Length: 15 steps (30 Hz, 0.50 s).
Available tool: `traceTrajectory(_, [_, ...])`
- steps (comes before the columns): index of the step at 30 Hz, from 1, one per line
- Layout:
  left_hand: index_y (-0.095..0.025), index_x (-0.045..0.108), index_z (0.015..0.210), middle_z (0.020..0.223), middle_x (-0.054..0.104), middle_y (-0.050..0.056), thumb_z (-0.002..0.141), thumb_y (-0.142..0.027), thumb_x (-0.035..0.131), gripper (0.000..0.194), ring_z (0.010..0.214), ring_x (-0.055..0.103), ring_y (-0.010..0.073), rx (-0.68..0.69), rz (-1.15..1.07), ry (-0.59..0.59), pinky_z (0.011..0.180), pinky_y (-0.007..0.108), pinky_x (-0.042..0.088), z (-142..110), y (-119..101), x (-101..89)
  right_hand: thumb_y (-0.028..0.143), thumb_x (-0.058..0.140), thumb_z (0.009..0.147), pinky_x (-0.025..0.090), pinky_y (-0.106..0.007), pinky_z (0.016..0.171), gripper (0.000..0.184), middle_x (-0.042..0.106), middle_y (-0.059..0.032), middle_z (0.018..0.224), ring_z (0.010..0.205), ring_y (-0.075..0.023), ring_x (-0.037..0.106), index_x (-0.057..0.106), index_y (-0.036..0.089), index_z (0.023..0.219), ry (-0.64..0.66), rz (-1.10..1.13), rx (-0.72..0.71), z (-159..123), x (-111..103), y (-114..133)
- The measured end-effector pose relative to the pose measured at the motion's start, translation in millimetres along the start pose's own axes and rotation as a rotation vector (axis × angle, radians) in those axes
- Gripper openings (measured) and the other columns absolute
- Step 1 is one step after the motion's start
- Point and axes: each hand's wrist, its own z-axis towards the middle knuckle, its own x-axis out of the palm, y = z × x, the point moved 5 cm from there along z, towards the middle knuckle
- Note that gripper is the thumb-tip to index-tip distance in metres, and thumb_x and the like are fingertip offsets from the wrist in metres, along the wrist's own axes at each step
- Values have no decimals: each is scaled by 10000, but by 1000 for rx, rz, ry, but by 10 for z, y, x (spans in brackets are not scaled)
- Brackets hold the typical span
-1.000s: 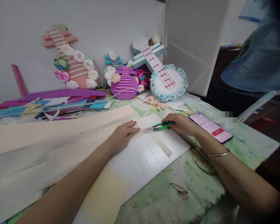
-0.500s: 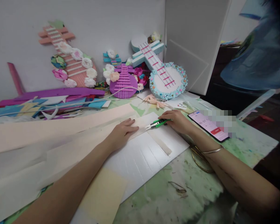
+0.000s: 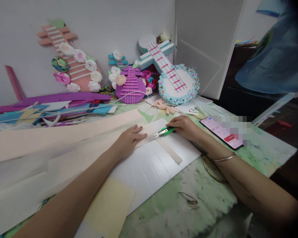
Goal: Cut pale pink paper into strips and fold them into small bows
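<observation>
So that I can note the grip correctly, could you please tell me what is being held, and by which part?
The right hand holds the green cutter by its handle end, with the blade end pointing away from it.

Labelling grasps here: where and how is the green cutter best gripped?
I'd grip the cutter by its green rear end, from the right and above, as the right hand does. It is long and slim, lying low, and its blade end points toward the left hand, so keep fingers behind that end.
</observation>
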Motion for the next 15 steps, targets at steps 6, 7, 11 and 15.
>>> traceTrajectory(6, [-272,657,1183,1392,491,23,921,-243,386,378,1346,381,274,9,41,14,1110,501,299,12,-12,-8,78,507,809,480,-294,782,355,707,-81,978,864,-190,643,732,208,1050,-12,56,-6,-37,-23,-20])
traceTrajectory(7, [-270,658,1181,1392,491,25,922,-246,391,374,1346,380,276,9,27,12,1112,504,296,12,-14,-10,74,507,805,482,-293,780,357,706,-81,978,866,-191,641,732,203,1051,-8,55,0,-50,-31,-21])
traceTrajectory(11, [-271,667,1168,1383,498,22,924,-273,412,353,1347,378,275,4,-29,-5,1121,502,286,8,-10,-17,62,522,781,483,-289,781,372,704,-70,978,872,-196,643,737,219,1041,14,31,32,-108,-85,-10])
traceTrajectory(15, [-276,662,1173,1383,498,8,914,-243,405,366,1349,376,266,4,-15,0,1123,497,288,8,-7,-12,37,537,732,481,-282,773,415,706,-53,976,855,-195,649,744,246,1024,44,8,62,-158,-150,-3])
